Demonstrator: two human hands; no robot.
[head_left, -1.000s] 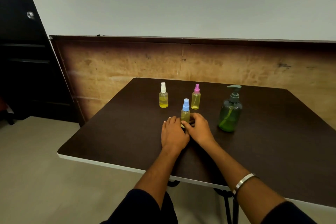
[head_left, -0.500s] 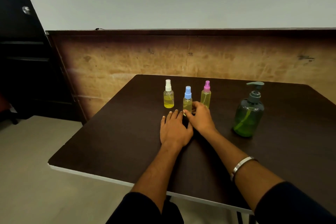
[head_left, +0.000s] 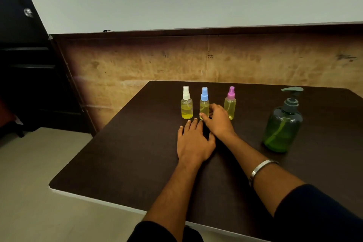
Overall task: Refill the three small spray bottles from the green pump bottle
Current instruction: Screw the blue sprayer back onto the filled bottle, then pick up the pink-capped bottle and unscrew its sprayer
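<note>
The right hand (head_left: 219, 122) is at the base of the blue-capped spray bottle (head_left: 204, 103), with its thumb in front of the bottle and its fingers (head_left: 213, 107) curled beside and behind it, so it grips the bottle low on the body. The left hand (head_left: 193, 140) lies flat on the counter (head_left: 137, 153) with straight, released fingers, just in front of the bottles, and holds nothing. The step in hand is, I think, to take this middle bottle out of the row so that its cap can be opened. To do it well, the hand should lift the bottle straight up or pull it toward the person, because the white-capped spray bottle (head_left: 186, 103) and the pink-capped spray bottle (head_left: 230, 103) stand close on each side and are light enough to fall over. The left hand is free and could then hold the body while the right hand turns the blue cap. All three small bottles stand upright in a row near the far edge of the counter; they are clear plastic with yellow liquid inside, and all caps are on. The green pump bottle (head_left: 282, 124) stands well apart to the right, upright, translucent, with green liquid low inside and a grey pump on top.
</note>
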